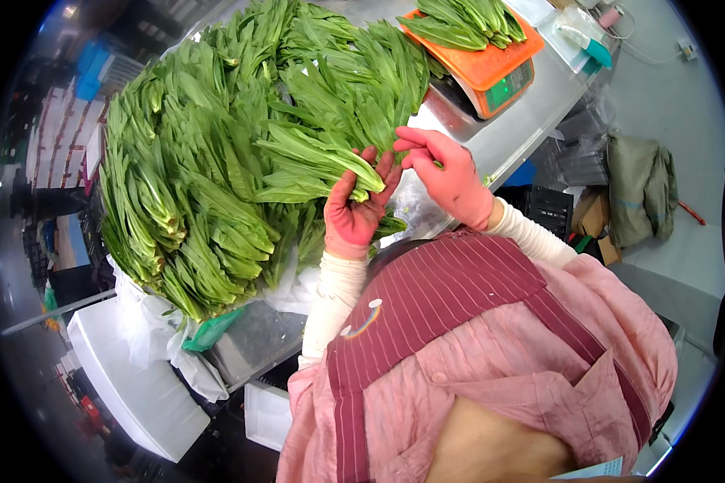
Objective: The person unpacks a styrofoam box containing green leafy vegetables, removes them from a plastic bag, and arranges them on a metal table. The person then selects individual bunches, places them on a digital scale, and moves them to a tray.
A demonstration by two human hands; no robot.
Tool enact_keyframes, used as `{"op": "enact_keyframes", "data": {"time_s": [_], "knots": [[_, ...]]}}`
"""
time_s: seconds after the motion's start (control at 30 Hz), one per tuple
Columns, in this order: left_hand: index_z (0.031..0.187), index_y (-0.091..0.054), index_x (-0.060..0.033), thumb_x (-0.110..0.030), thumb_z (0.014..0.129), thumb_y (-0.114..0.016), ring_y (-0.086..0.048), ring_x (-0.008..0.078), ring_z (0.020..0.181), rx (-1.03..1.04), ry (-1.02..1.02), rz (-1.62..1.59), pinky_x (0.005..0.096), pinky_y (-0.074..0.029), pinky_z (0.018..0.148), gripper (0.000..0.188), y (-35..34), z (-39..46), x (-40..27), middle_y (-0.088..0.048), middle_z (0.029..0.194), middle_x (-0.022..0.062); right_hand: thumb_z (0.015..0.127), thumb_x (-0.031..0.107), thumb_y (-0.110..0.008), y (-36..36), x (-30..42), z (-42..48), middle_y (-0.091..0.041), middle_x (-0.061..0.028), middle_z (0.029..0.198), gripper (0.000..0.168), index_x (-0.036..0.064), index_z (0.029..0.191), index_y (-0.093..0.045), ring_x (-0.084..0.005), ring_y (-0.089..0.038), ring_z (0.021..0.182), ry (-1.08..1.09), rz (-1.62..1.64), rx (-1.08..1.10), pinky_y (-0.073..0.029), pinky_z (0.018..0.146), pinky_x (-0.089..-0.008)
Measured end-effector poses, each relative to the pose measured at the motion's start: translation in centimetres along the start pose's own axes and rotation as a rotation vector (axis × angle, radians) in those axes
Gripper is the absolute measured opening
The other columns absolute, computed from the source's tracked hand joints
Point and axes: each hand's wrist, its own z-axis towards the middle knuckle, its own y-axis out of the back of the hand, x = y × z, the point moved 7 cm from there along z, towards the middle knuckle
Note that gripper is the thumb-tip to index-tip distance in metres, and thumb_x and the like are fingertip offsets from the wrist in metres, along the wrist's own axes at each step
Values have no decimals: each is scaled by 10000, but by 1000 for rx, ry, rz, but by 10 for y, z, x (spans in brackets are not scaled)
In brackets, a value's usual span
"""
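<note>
My left hand (pixel 359 208), in a stained pink glove, cradles a small bunch of long green leafy vegetables (pixel 320 163), its pale cut stems lying on the palm and fingers. Just right of it, my right hand (pixel 447 175), also gloved in pink, is raised near the bunch with fingers slightly bent; no leaf shows in its grasp. A large heap of the same greens (pixel 211 151) covers much of the metal table (pixel 501 142). Beyond my right hand, more greens (pixel 471 24) lie on the orange tray of a digital scale (pixel 495 66) with a lit green display.
White plastic bags (pixel 139 320) and a green one (pixel 214 331) hang at the near left table edge, above a white foam box (pixel 133 380). Black crates (pixel 538 208) and a grey-green sack (pixel 643 187) are on the right. A teal-handled item (pixel 598 53) lies past the scale.
</note>
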Motion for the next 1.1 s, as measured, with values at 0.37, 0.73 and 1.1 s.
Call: {"op": "enact_keyframes", "data": {"time_s": [0.37, 0.73, 1.1], "knots": [[1304, -538, -38, -140, 983, -555, -529, 285, 1239, -100, -45, 476, 465, -449, 1046, 337, 9, -3, 6, -556, 1339, 137, 907, 212, -641, -19, -32, -7, -699, -61, 831, 273, -41, 993, -695, -110, -637, 725, -404, 55, 191, -520, 645, -271], [1248, -557, 34, -75, 943, -614, -621, 232, 1086, -106, -404, 785, 358, -498, 967, 330, -36, -7, 16, -623, 1207, 143, 980, 268, -552, -17, -75, -13, -644, -69, 816, 306, -29, 967, -620, -126, -612, 680, -593, 580, -166, -529, 672, -271], [1322, -507, -11, -123, 939, -595, -611, 261, 1055, -157, -314, 420, 392, -502, 877, 409, -38, -17, -36, -570, 1321, 139, 777, 580, -669, -21, -135, -32, -694, -142, 752, 618, -19, 925, -700, -233, -673, 722, -418, -467, 475, -521, 758, -349]]}}
